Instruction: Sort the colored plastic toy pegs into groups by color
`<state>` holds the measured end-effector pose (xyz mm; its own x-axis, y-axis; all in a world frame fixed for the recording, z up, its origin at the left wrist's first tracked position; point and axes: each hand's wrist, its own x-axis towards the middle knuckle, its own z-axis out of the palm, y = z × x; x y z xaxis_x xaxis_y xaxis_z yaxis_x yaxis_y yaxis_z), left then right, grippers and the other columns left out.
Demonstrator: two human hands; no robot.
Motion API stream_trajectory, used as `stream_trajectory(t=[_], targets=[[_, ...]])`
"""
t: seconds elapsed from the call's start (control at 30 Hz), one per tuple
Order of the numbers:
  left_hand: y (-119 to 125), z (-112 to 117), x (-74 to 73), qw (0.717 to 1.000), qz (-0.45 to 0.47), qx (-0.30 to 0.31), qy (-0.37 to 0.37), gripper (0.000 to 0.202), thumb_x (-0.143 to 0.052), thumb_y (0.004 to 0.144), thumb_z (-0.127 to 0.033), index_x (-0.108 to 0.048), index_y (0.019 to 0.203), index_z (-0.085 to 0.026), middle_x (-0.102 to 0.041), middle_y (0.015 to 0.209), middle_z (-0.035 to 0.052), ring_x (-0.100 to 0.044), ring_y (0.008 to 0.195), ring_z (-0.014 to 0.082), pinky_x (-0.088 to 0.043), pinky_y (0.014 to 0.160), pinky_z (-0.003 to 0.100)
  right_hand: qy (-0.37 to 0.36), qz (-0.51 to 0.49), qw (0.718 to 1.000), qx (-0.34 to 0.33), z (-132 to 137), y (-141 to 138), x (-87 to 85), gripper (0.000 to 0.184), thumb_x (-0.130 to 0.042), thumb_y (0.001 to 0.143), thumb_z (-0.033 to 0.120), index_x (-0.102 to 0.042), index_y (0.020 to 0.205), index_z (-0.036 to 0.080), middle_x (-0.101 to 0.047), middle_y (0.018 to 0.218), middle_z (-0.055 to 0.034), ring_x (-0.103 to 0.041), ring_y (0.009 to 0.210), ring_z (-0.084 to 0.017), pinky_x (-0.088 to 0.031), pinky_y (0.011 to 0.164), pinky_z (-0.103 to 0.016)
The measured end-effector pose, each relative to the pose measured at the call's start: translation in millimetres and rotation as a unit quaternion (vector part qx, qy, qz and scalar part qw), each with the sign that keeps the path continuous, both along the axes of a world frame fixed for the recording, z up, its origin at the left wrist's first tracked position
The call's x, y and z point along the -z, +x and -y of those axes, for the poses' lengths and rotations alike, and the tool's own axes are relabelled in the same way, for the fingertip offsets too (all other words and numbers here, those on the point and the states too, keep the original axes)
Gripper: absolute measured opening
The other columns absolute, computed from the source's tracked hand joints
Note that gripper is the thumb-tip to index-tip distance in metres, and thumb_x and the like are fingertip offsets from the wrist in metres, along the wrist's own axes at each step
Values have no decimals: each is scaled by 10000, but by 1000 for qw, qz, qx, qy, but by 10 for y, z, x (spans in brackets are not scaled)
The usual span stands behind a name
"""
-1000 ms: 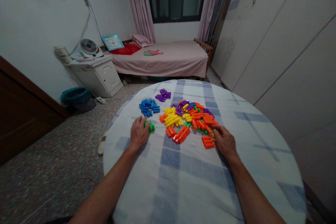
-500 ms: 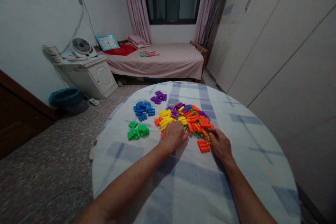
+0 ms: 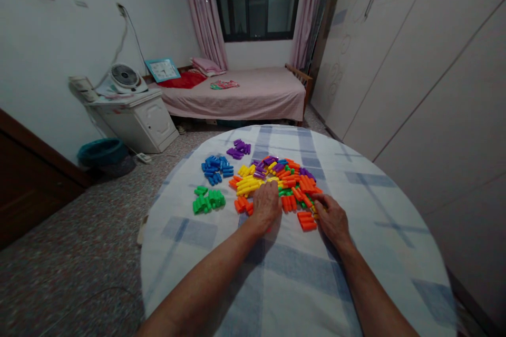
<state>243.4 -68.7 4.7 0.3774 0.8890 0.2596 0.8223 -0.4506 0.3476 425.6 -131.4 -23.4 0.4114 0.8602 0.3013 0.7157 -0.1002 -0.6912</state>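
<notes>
Coloured plastic pegs lie sorted on a round cloth-covered table [image 3: 300, 279]. Blue pegs [image 3: 215, 169], purple pegs [image 3: 238, 150] and green pegs [image 3: 207, 200] form separate clusters, while a mixed pile [image 3: 290, 181] of yellow, orange, purple and green pegs spreads across the middle. My left hand [image 3: 266, 206] presses on the front of that pile, fingers together, with orange pegs [image 3: 242, 204] beside it. Whatever lies under the palm is hidden. My right hand [image 3: 332, 219] rests with its fingertips at a small stack of orange pegs [image 3: 307, 221].
The cloth's round edge surrounds the pegs. Beyond it stand a bed [image 3: 233, 97], a white bedside cabinet [image 3: 138, 121] carrying a small fan [image 3: 124, 78], and a teal basket [image 3: 103, 152]. A tall white wardrobe [image 3: 427, 63] lines the right. A slipper [image 3: 141, 230] lies on the speckled floor.
My left hand has left the green pegs, now a separate cluster, and moved right onto the pile, drawing back toward me. Orange pegs now lie near it. The view has shifted slightly.
</notes>
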Motion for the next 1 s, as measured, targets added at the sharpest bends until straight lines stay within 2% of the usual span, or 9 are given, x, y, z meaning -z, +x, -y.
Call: stream_trajectory(t=[0.13,0.23,0.3,0.4,0.47,0.63,0.77,0.9,1.0], targets=[[-205,-43,-149,974,222,-3,-37,246,-516,820,-268,-507,1058,-206,-612,914,30,-583,828,162,-451,749,282,-2,3,1000,2,6,-7,2,317,-385,803,326,-640,950,210,-667,1009,-50,-600,923,-195,-449,830,-346],[-503,-98,-289,926,374,-27,-41,261,-527,819,-323,-533,1054,-210,-605,902,15,-571,783,134,-451,707,247,0,3,1000,-1,1,5,19,324,-384,801,335,-641,956,211,-665,1004,-50,-599,918,-196,-450,821,-347],[-723,-149,-351,886,456,-60,-58,296,-536,807,-375,-540,1046,-200,-597,832,3,-551,674,108,-442,608,212,-1,8,1000,0,-7,20,32,325,-391,795,346,-645,951,216,-668,991,-47,-600,905,-200,-452,808,-350],[-998,-236,-396,815,558,-110,-113,317,-548,777,-439,-540,957,-178,-552,719,-26,-463,491,61,-375,445,172,-4,15,1000,-2,-18,44,49,333,-399,785,369,-654,937,216,-675,970,-50,-601,888,-209,-453,800,-360],[-1136,-284,-413,772,611,-125,-124,311,-570,748,-454,-529,875,-172,-535,698,-36,-438,460,42,-357,415,158,-4,13,1000,-3,-23,54,57,347,-396,785,382,-654,937,208,-676,957,-57,-602,874,-210,-454,797,-361],[-1348,-309,-437,710,680,-151,-104,327,-636,682,-447,-507,801,-170,-520,669,-55,-434,458,30,-359,409,146,-19,12,1000,5,-28,65,72,362,-387,789,391,-649,958,208,-672,969,-57,-603,859,-208,-455,782,-358],[-1177,-271,-427,684,703,-145,-130,337,-630,690,-460,-502,792,-166,-519,675,-51,-447,470,27,-364,422,139,-21,15,1000,6,-33,68,83,355,-390,791,394,-648,948,206,-671,981,-60,-598,873,-215,-451,796,-364],[-643,-278,-419,678,715,-132,-110,318,-578,742,-459,-499,865,-176,-523,698,-48,-464,488,34,-392,458,150,8,34,999,10,-24,34,54,338,-398,811,377,-637,964,193,-659,970,-75,-584,876,-214,-450,811,-369],[-219,-336,-395,673,722,-142,-76,276,-531,788,-426,-499,898,-175,-520,702,-44,-468,506,40,-407,494,159,104,98,990,9,-8,-36,-14,329,-432,834,376,-606,1034,181,-628,1022,-96,-545,971,-231,-422,888,-401]])
